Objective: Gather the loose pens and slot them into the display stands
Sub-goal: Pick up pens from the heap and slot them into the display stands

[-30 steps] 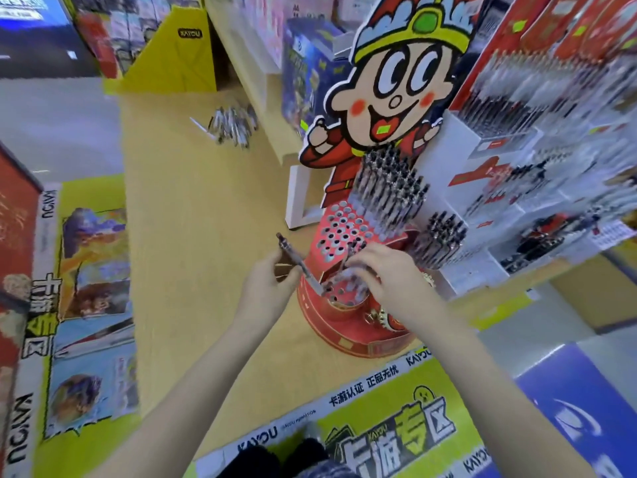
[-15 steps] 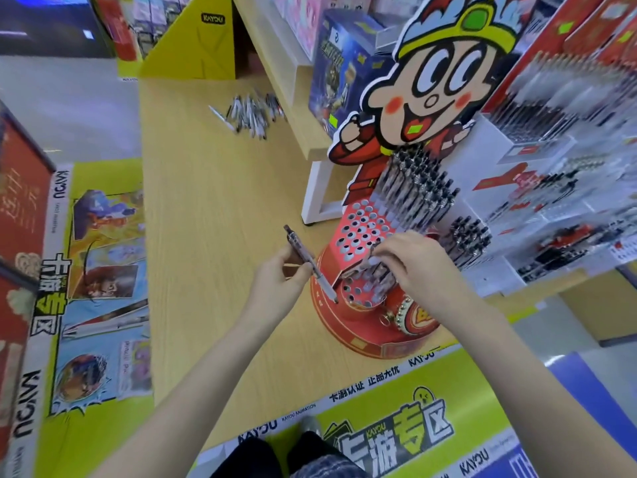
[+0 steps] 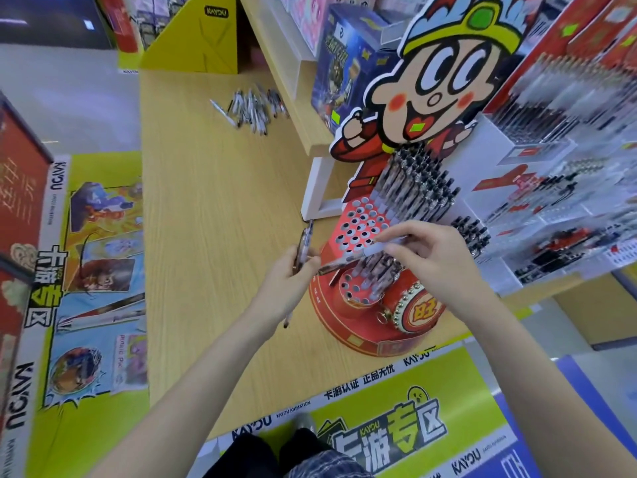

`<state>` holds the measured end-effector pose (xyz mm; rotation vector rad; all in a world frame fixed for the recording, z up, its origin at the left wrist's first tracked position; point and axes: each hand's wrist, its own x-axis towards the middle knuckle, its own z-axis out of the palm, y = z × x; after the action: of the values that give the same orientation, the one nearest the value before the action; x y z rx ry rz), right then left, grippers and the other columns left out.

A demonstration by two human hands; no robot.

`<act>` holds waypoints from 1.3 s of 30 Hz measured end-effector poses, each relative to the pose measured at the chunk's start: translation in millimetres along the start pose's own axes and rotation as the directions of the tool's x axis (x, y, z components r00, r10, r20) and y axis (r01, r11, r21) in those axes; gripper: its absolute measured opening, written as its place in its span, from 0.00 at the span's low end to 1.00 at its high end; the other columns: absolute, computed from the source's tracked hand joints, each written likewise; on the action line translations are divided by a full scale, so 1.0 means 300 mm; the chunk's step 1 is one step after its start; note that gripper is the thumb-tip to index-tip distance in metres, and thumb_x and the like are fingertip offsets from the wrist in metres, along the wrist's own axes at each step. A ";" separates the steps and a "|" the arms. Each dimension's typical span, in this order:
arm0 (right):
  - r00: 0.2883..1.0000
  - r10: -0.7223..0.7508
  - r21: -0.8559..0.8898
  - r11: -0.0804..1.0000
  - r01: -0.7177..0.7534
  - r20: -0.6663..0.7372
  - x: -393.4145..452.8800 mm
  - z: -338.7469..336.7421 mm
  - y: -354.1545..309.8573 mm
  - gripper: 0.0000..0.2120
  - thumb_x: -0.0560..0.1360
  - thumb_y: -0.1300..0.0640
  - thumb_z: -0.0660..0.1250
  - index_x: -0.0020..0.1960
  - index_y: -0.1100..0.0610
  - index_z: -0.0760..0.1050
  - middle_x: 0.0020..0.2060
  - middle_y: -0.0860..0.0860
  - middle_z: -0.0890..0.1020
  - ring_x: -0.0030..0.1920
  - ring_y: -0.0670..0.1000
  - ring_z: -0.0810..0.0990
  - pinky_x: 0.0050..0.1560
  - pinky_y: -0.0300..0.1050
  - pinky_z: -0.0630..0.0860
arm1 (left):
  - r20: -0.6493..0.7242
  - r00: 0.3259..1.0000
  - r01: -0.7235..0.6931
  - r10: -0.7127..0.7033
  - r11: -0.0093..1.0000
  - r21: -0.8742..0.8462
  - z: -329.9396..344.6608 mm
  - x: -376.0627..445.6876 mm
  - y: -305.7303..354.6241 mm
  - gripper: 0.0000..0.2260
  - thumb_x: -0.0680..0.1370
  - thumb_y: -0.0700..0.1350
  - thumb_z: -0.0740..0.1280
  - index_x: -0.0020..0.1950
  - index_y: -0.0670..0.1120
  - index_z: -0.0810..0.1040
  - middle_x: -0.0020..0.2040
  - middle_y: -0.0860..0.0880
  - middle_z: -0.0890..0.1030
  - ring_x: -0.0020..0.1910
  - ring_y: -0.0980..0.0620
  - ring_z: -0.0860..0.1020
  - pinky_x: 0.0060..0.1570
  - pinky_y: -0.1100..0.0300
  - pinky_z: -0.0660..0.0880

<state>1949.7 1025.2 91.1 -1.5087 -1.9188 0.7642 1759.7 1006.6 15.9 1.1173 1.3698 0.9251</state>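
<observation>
Red display stand: I judge its rear holes filled, front holes mostly empty | right hand pinches one pen over it | left hand grips spare pens beside it | loose pile far beyond, ungathered.

Your left hand is gripping a small bundle of pens, dark tips pointing up and away. Your right hand is pinching one grey-barrelled pen, lying nearly level, tip toward your left hand. The red display stand is sitting just under your right hand, upper tier part-filled. Loose pens are lying heaped well beyond your left hand.
</observation>
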 end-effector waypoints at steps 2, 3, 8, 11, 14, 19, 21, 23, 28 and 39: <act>0.999 0.031 0.140 0.990 -0.028 -0.020 -0.012 -0.015 -0.008 0.10 0.74 0.67 0.67 0.44 0.53 0.80 0.45 0.48 0.83 0.42 0.44 0.81 0.47 0.34 0.76 | 0.064 0.998 -0.006 0.006 1.000 0.006 -0.002 0.001 0.010 0.04 0.80 0.46 0.60 0.49 0.51 0.75 0.41 0.53 0.77 0.36 0.57 0.69 0.42 0.61 0.67; 0.998 0.042 0.193 0.981 -0.032 -0.046 -0.015 -0.024 -0.003 0.10 0.74 0.68 0.67 0.44 0.53 0.80 0.44 0.49 0.83 0.42 0.43 0.80 0.47 0.34 0.76 | 0.090 0.996 -0.004 0.005 1.000 -0.009 -0.003 0.003 0.012 0.04 0.80 0.46 0.61 0.49 0.52 0.75 0.41 0.54 0.79 0.36 0.58 0.69 0.40 0.63 0.67; 0.994 0.066 -0.058 0.996 -0.061 0.087 -0.042 -0.051 0.039 0.05 0.70 0.59 0.73 0.39 0.50 0.80 0.36 0.43 0.83 0.42 0.45 0.79 0.45 0.42 0.75 | 0.064 0.997 -0.033 0.049 0.973 -0.227 -0.039 0.007 0.028 0.03 0.78 0.40 0.65 0.48 0.43 0.78 0.34 0.53 0.78 0.29 0.57 0.63 0.29 0.71 0.64; 0.974 0.028 -0.253 0.967 0.030 0.224 -0.036 0.028 0.007 0.07 0.68 0.53 0.75 0.38 0.52 0.78 0.33 0.42 0.77 0.40 0.43 0.74 0.45 0.41 0.71 | 0.115 0.982 -0.132 0.148 0.982 -0.136 -0.036 0.012 0.066 0.01 0.77 0.41 0.67 0.46 0.45 0.78 0.35 0.52 0.77 0.27 0.60 0.66 0.30 0.71 0.64; 0.982 -0.025 -0.121 0.991 0.048 0.187 0.000 0.112 -0.052 0.13 0.69 0.59 0.74 0.41 0.56 0.69 0.29 0.46 0.75 0.28 0.42 0.72 0.34 0.38 0.69 | 0.156 0.968 -0.187 0.195 0.980 -0.065 -0.005 0.015 0.100 0.02 0.77 0.40 0.67 0.44 0.46 0.77 0.29 0.60 0.76 0.27 0.64 0.70 0.31 0.73 0.65; 0.995 -0.073 -0.239 0.967 0.087 0.070 0.015 0.080 -0.022 0.10 0.76 0.59 0.66 0.56 0.57 0.69 0.35 0.46 0.79 0.35 0.45 0.79 0.42 0.45 0.77 | 0.082 0.988 -0.133 0.134 0.991 -0.008 -0.024 0.029 0.053 0.05 0.78 0.43 0.66 0.47 0.43 0.79 0.36 0.49 0.75 0.31 0.57 0.66 0.36 0.62 0.64; 0.995 -0.055 -0.294 0.953 0.076 0.079 0.025 0.059 -0.010 0.08 0.79 0.59 0.62 0.56 0.60 0.71 0.39 0.54 0.82 0.41 0.53 0.82 0.46 0.53 0.77 | 0.037 0.998 -0.045 0.044 0.999 0.026 -0.024 0.037 -0.007 0.06 0.77 0.43 0.66 0.48 0.41 0.79 0.38 0.45 0.72 0.35 0.52 0.66 0.39 0.58 0.63; 0.985 0.021 -0.386 0.921 0.047 0.171 0.039 0.064 -0.010 0.09 0.80 0.58 0.60 0.56 0.62 0.72 0.43 0.58 0.83 0.46 0.56 0.81 0.50 0.54 0.76 | 0.027 0.999 0.029 -0.031 0.998 0.050 -0.005 0.044 -0.062 0.05 0.77 0.43 0.66 0.45 0.42 0.78 0.37 0.45 0.71 0.35 0.51 0.65 0.38 0.58 0.62; 0.984 -0.085 -0.503 0.851 0.152 0.154 0.027 0.047 0.006 0.10 0.77 0.55 0.65 0.52 0.60 0.79 0.44 0.52 0.82 0.50 0.52 0.75 0.51 0.44 0.70 | -0.001 0.998 0.070 -0.071 0.989 0.130 0.071 0.074 -0.128 0.09 0.76 0.43 0.68 0.36 0.48 0.73 0.29 0.52 0.68 0.29 0.54 0.66 0.29 0.65 0.62; 0.990 -0.141 -0.566 0.814 0.133 0.029 0.022 0.059 0.093 0.07 0.69 0.55 0.74 0.43 0.58 0.83 0.48 0.53 0.71 0.56 0.53 0.61 0.51 0.49 0.59 | -0.097 0.991 0.109 -0.089 0.968 0.225 0.162 0.141 -0.180 0.12 0.72 0.48 0.73 0.40 0.43 0.72 0.31 0.52 0.72 0.29 0.54 0.70 0.30 0.62 0.65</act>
<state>1953.4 1035.5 59.4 -1.6646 -2.3438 0.1010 1802.8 1030.9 -52.3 1.1810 1.6208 0.7625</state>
